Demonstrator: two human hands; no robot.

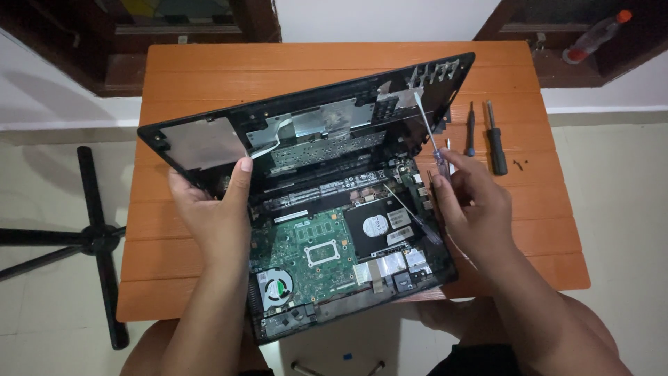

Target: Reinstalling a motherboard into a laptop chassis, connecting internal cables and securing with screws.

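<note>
head view: left hand (212, 209) gripping and lifting laptop top cover (306, 122) off green board (306, 251), right hand (466, 198) clutching screwdriver (426, 125) at centre right. probably needing ribbon unplugging next.

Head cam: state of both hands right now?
Left hand: closed on the lifted black laptop top cover, thumb on its edge.
Right hand: holding a thin clear-handled screwdriver.

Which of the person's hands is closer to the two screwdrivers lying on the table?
The right. The right hand, gripping a clear-handled screwdriver, is just beside the two screwdrivers at the table's right side. The left hand holds the lifted laptop cover on the far side.
</note>
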